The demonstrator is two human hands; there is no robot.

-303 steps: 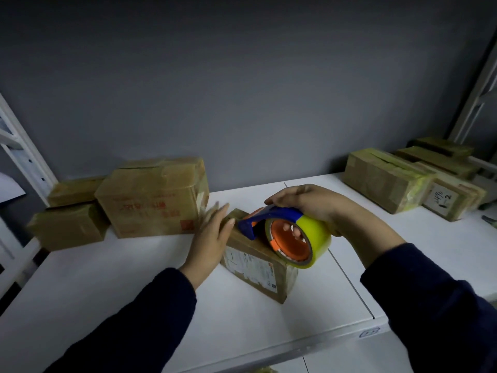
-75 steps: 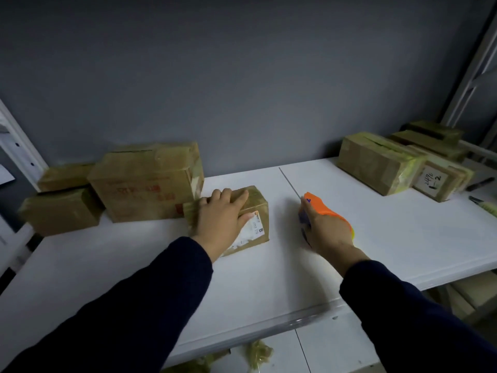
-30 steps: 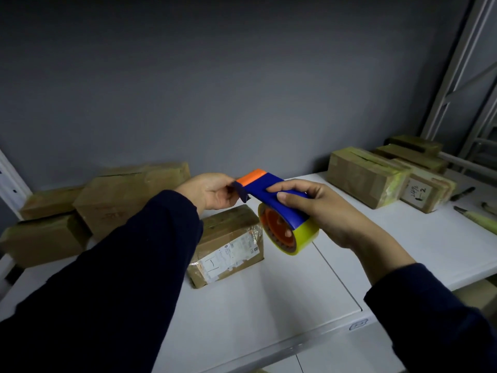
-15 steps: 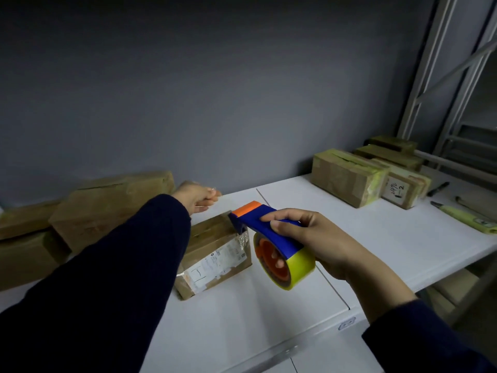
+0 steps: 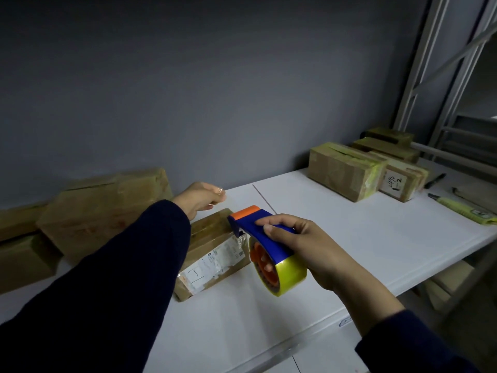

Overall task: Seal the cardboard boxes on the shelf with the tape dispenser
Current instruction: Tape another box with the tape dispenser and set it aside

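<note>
The dispenser (image 5: 265, 238) is held in the air by the right hand (image 5: 314, 249), above the front of the white shelf (image 5: 349, 238). The fingers (image 5: 282, 223) are curled over its blue handle, and the thumb is hidden behind it. The orange tip is pointed away and to the left, just over the right end of the small box (image 5: 212, 246); whether the two are touching cannot be told. The yellow roll (image 5: 289, 275) is hung below the handle, its orange hub turned to the left. The small box is laid flat and skewed on the shelf, with a white label (image 5: 215, 261) shown on its near face. The left hand (image 5: 200, 197) is raised past the far edge of this box, and its dark sleeve (image 5: 121, 278) is stretched across the lower left. Its fingers are bunched together and a small glint is seen at their tips, but whether tape is pinched there cannot be told. A big box (image 5: 102, 208) is stood by the wall at the left, with lower boxes (image 5: 18, 254) beside it at the edge. Well apart on the right, a taped box (image 5: 341, 170) is set near the wall, with a marked box (image 5: 398, 181) just beside it and flat ones behind. A pen (image 5: 434, 180) and a yellow-green tool (image 5: 462, 210) are laid at the right end.
</note>
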